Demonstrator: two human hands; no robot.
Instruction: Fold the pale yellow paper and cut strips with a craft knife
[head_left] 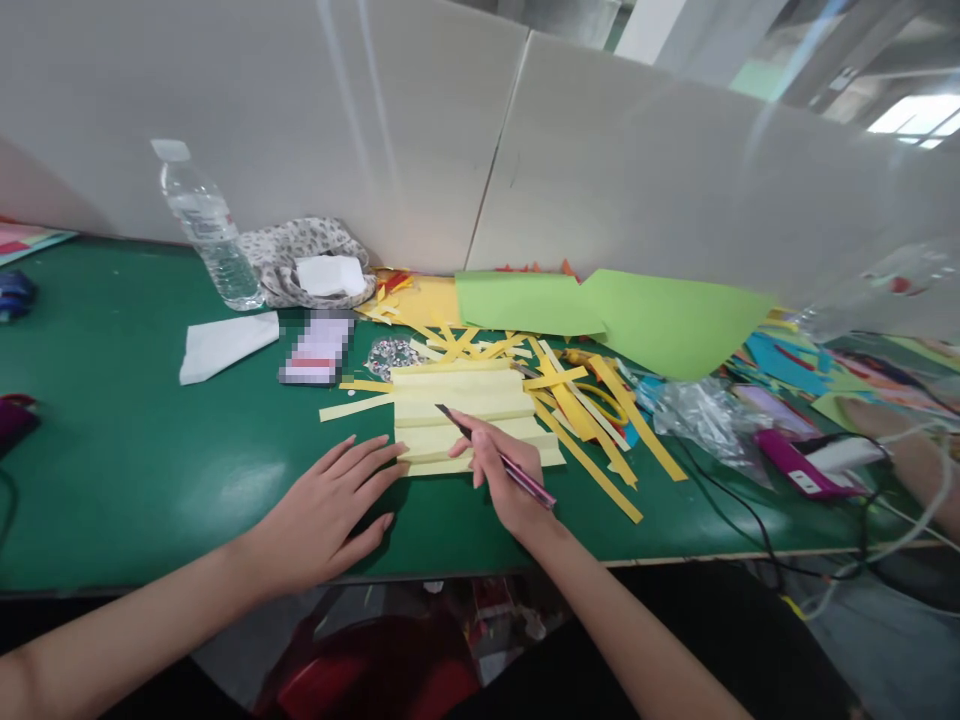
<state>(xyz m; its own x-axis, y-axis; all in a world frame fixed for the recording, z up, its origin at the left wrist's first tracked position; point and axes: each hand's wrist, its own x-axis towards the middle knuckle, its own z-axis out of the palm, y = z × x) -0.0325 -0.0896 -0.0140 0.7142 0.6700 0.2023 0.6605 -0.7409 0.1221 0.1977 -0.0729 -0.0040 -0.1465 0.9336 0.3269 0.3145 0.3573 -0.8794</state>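
A pale yellow sheet of paper with crosswise folds lies in front of me on the green table. My left hand rests flat, fingers spread, its fingertips at the sheet's left edge. In my right hand is a slim pen-like tool with a pinkish-purple shaft and a dark pointed tip, held like a pencil over the sheet. Whether the tip touches the paper I cannot tell. Yellow paper strips lie loose to the right of the sheet, and more are heaped behind it.
On the left stand a water bottle, a white tissue and a phone. Green paper leans against the grey partition. At right are clear plastic, a magenta power bank-like box, cables and another person's arm.
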